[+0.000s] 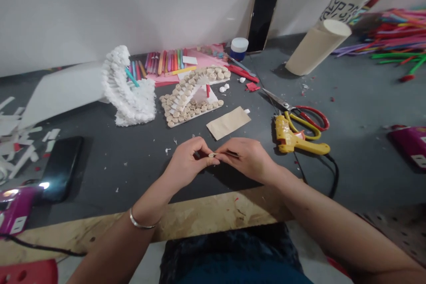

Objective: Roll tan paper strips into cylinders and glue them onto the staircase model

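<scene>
My left hand and my right hand meet just above the grey table, near its front edge. Both are closed in a pinch on a thin strip of brown paper that runs between the fingertips, its left end rolled into a small coil. A silver bangle sits on my left wrist. A flat piece of brown paper lies just beyond my hands. Behind it stands a model made of small rolled paper coils, with a white fluffy curved model to its left.
A yellow glue gun and red-handled scissors lie to the right. A black phone lies left; another phone leans on the wall. Coloured paper sticks, a tilted paper tube, a small white-lidded jar and white scraps surround the area.
</scene>
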